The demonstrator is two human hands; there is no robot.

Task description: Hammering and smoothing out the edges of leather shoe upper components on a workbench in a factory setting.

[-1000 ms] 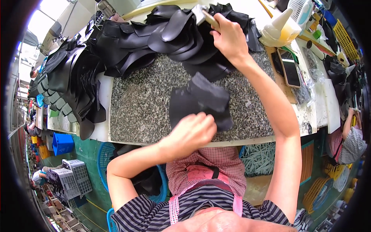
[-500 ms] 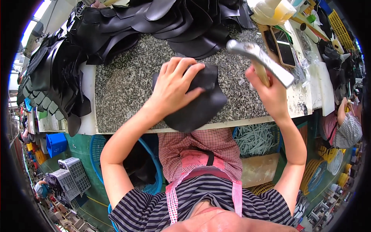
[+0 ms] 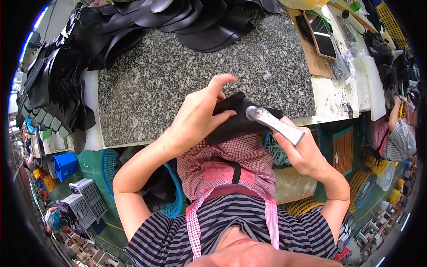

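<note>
A black leather piece [image 3: 233, 127] lies bent and partly raised at the near edge of the stone slab [image 3: 178, 66]. My left hand [image 3: 195, 111] is at its left side, with the thumb resting on the leather. The index finger stretches forward, apart from the thumb, and the other fingers are mostly hidden. My right hand [image 3: 307, 153] is closed round a hammer [image 3: 278, 124], whose metal head lies over the right part of the leather. The hammer's handle is hidden beneath the head and hand. Whether the right fingers also pinch the leather, I cannot tell.
Stacked black leather pieces [image 3: 155, 18] line the slab's far side, with more [image 3: 58, 84] at the left. A phone [image 3: 320, 35] lies at the far right. Below the table stand a blue basket [image 3: 178, 196] and a bin of pale strips [image 3: 278, 155]. Another person [image 3: 400, 138] is at the right.
My right hand has lowered the hammer leftward, toward the leather. The leather piece has shifted nearer to me and now bends up. My left hand has turned from lying across it to its left side.
</note>
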